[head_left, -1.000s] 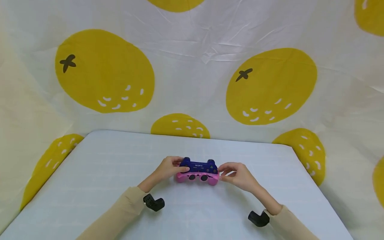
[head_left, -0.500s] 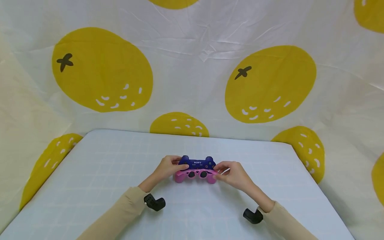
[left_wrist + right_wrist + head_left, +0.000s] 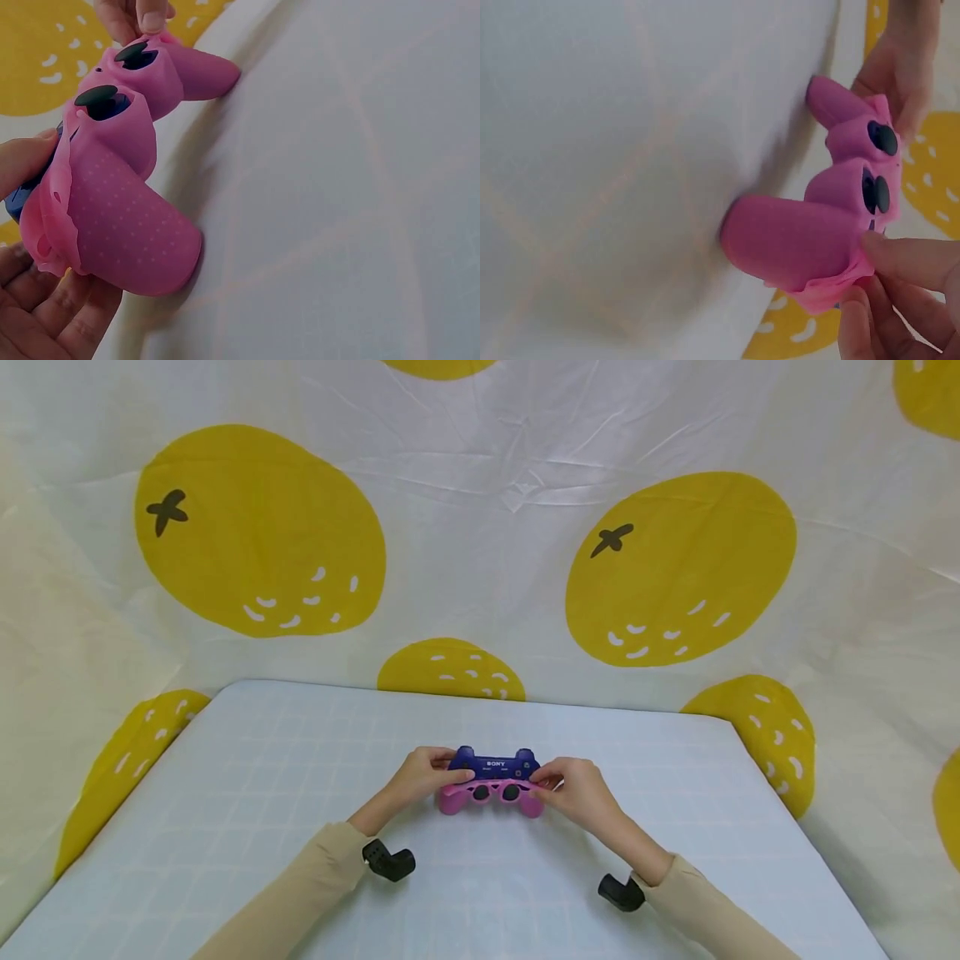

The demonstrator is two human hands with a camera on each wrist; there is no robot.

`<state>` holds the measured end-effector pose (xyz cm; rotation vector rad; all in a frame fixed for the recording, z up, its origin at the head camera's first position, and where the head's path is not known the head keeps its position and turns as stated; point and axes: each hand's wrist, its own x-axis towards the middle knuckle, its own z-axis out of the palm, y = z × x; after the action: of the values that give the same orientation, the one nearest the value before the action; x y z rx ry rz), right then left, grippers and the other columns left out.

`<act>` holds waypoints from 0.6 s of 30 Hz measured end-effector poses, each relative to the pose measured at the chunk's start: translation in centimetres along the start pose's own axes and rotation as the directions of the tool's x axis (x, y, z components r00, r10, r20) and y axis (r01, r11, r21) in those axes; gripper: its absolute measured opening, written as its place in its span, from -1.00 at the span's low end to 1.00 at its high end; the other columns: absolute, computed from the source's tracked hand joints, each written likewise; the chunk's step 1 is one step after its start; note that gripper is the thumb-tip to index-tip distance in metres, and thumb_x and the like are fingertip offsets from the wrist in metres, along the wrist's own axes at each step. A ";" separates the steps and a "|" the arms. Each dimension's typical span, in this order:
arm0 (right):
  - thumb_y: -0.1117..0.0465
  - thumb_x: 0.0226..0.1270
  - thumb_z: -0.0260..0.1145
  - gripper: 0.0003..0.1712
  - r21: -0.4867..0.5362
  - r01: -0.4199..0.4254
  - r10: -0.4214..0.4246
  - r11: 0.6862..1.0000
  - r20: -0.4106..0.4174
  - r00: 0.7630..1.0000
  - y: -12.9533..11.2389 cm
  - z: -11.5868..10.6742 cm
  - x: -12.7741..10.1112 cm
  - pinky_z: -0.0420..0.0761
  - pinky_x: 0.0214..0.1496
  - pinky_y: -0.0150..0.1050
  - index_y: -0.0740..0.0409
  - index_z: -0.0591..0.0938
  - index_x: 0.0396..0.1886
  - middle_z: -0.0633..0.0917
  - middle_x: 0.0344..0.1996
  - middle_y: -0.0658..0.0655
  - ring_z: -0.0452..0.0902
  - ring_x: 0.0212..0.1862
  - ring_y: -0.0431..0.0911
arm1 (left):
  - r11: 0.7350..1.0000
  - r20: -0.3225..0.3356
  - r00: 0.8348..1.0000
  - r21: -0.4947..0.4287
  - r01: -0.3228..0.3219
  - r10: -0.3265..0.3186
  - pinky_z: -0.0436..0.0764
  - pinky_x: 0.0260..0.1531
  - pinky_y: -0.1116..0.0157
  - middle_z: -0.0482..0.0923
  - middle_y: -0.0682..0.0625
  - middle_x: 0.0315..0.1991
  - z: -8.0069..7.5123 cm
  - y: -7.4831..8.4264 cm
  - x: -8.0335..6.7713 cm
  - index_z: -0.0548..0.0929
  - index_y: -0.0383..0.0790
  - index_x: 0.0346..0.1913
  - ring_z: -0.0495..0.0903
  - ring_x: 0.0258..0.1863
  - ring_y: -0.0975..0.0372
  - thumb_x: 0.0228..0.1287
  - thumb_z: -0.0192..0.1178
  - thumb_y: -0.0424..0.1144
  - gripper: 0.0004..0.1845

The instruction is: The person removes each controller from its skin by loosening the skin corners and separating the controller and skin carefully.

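A dark blue game controller [image 3: 497, 765] with SONY lettering stands on its grips at mid-table. A pink silicone sleeve [image 3: 531, 806] covers its grips and the surround of both black thumbsticks [image 3: 96, 94], while the upper blue face is bare. At the controller's left end my left hand [image 3: 417, 775] grips it, thumb on the blue face and fingers behind. My right hand [image 3: 576, 787] pinches the sleeve's edge at the right end between thumb and fingers. Near both hands, the pink edge is bunched in folds, as the wrist views show.
The table [image 3: 300, 752] has a pale checked cover. Behind it hangs a white cloth [image 3: 472, 527] printed with large yellow fruit. Each wrist carries a black camera [image 3: 388, 862], held close above the table.
My right hand has moved left, from beside the controller's right end onto the sleeve's edge there. My left hand keeps its hold on the left end.
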<state>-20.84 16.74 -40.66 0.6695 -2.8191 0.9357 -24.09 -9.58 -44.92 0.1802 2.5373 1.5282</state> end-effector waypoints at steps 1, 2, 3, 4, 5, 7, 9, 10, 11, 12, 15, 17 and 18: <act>0.32 0.02 0.49 -0.89 -0.021 0.000 0.000 1.000 -0.006 1.000 -0.2 0.0 0.0 0.57 -0.40 -0.47 0.12 0.76 -0.39 0.74 -0.45 0.00 0.55 -0.43 -0.27 | 1.000 0.001 1.000 0.005 -0.005 0.005 0.61 0.04 0.15 0.65 -0.11 0.00 0.0 0.0 0.0 0.58 -0.32 0.15 0.59 -0.07 0.16 0.07 0.41 0.03 -0.35; 0.33 0.01 0.49 -0.89 -0.039 -0.008 0.007 0.999 -0.010 1.000 -0.3 0.1 0.1 0.56 -0.40 -0.47 0.12 0.76 -0.41 0.73 -0.46 -0.01 0.54 -0.43 -0.27 | 1.000 0.003 1.000 0.008 -0.012 0.012 0.61 0.04 0.14 0.65 -0.12 0.01 0.0 0.0 0.0 0.57 -0.34 0.15 0.59 -0.06 0.15 0.07 0.41 0.03 -0.34; 0.33 0.00 0.49 -0.90 -0.060 -0.012 0.011 0.998 -0.018 1.000 -0.5 0.1 0.1 0.56 -0.41 -0.46 0.12 0.76 -0.43 0.72 -0.48 -0.01 0.54 -0.44 -0.27 | 1.000 0.009 1.000 0.006 -0.013 0.013 0.60 0.06 0.13 0.64 -0.13 0.03 -0.1 0.0 -0.1 0.57 -0.34 0.16 0.59 -0.04 0.14 0.08 0.40 0.03 -0.34; 0.33 0.00 0.49 -0.91 -0.084 -0.018 0.016 0.996 -0.022 1.000 -0.7 0.1 0.1 0.55 -0.41 -0.46 0.11 0.76 -0.44 0.71 -0.50 -0.02 0.53 -0.45 -0.26 | 1.000 0.013 1.000 0.005 -0.018 0.018 0.60 0.07 0.12 0.64 -0.14 0.04 -0.1 0.1 -0.1 0.56 -0.34 0.16 0.59 -0.03 0.12 0.08 0.40 0.03 -0.34; 0.33 -0.01 0.49 -0.91 -0.105 -0.025 0.023 0.994 -0.024 0.999 -0.9 0.1 0.1 0.54 -0.41 -0.46 0.12 0.75 -0.45 0.70 -0.51 -0.03 0.52 -0.46 -0.26 | 1.000 0.017 1.000 0.003 -0.023 0.023 0.59 0.07 0.12 0.63 -0.15 0.05 -0.1 0.1 -0.1 0.56 -0.35 0.17 0.59 -0.02 0.12 0.09 0.40 0.03 -0.34; 0.32 -0.01 0.48 -0.93 -0.164 -0.015 0.009 0.986 -0.032 0.999 -1.1 0.2 0.1 0.53 -0.42 -0.46 0.13 0.74 -0.48 0.68 -0.55 -0.04 0.50 -0.48 -0.25 | 0.999 0.022 0.999 -0.002 -0.032 0.032 0.59 0.08 0.12 0.63 -0.15 0.05 -0.1 0.2 -0.2 0.55 -0.36 0.17 0.59 -0.02 0.12 0.10 0.39 0.02 -0.34; 0.32 -0.03 0.47 -0.94 -0.240 0.019 -0.031 0.971 -0.045 0.999 -1.3 0.3 0.0 0.50 -0.44 -0.47 0.12 0.73 -0.52 0.66 -0.59 -0.05 0.47 -0.51 -0.27 | 0.999 0.021 0.999 -0.012 -0.031 0.031 0.59 0.08 0.13 0.64 -0.14 0.04 -0.1 0.3 -0.2 0.56 -0.36 0.16 0.59 -0.04 0.14 0.11 0.39 0.02 -0.35; 0.32 -0.03 0.46 -0.95 -0.274 0.045 -0.061 0.961 -0.050 0.997 -1.4 0.3 0.0 0.49 -0.46 -0.48 0.12 0.72 -0.54 0.65 -0.61 -0.06 0.44 -0.53 -0.28 | 0.999 0.017 0.999 -0.013 -0.036 0.037 0.60 0.06 0.14 0.65 -0.13 0.02 -0.1 0.3 -0.1 0.57 -0.36 0.15 0.60 -0.06 0.16 0.11 0.39 0.01 -0.36; 0.33 -0.05 0.46 -0.94 -0.307 0.076 -0.099 0.949 -0.059 0.993 -1.4 0.4 0.0 0.47 -0.47 -0.47 0.12 0.71 -0.57 0.64 -0.63 -0.07 0.42 -0.55 -0.29 | 0.999 0.017 0.999 -0.017 -0.040 0.041 0.60 0.05 0.15 0.65 -0.12 0.01 0.0 0.3 -0.1 0.57 -0.36 0.14 0.60 -0.08 0.17 0.11 0.39 0.01 -0.37; 0.34 -0.08 0.46 -0.92 -0.340 0.111 -0.142 0.934 -0.068 0.988 -1.4 0.5 0.0 0.45 -0.49 -0.48 0.11 0.70 -0.59 0.62 -0.64 -0.08 0.39 -0.56 -0.30 | 0.999 0.015 0.999 -0.019 -0.048 0.048 0.61 0.03 0.16 0.66 -0.12 -0.01 0.0 0.3 -0.1 0.58 -0.36 0.13 0.60 -0.10 0.18 0.11 0.39 0.00 -0.38; 0.37 -0.15 0.45 -0.86 -0.401 0.199 -0.255 0.894 -0.091 0.963 -1.3 0.7 0.0 0.40 -0.52 -0.47 0.09 0.65 -0.64 0.56 -0.68 -0.11 0.33 -0.58 -0.31 | 0.998 0.005 0.998 -0.027 -0.063 0.063 0.63 -0.04 0.20 0.68 -0.11 -0.07 0.1 0.1 -0.1 0.61 -0.37 0.09 0.60 -0.17 0.21 0.11 0.39 -0.02 -0.42; 0.39 -0.17 0.45 -0.83 -0.411 0.243 -0.308 0.879 -0.098 0.946 -1.2 0.8 0.0 0.39 -0.53 -0.47 0.08 0.63 -0.66 0.53 -0.68 -0.11 0.31 -0.58 -0.31 | 0.998 -0.006 0.998 -0.028 -0.064 0.064 0.64 -0.07 0.22 0.69 -0.10 -0.09 0.2 -0.1 -0.1 0.61 -0.37 0.08 0.60 -0.19 0.22 0.11 0.40 -0.04 -0.44; 0.39 -0.17 0.45 -0.83 -0.404 0.254 -0.320 0.879 -0.102 0.942 -1.2 0.8 0.0 0.38 -0.53 -0.48 0.08 0.63 -0.66 0.53 -0.68 -0.11 0.31 -0.58 -0.31 | 0.998 -0.015 0.998 -0.025 -0.061 0.060 0.64 -0.08 0.22 0.69 -0.10 -0.09 0.2 -0.1 -0.1 0.62 -0.37 0.07 0.60 -0.20 0.23 0.10 0.40 -0.04 -0.44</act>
<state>-20.32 15.40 -40.68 0.8734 -2.5455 0.3501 -23.91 -9.48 -45.07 0.2457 2.5443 1.5883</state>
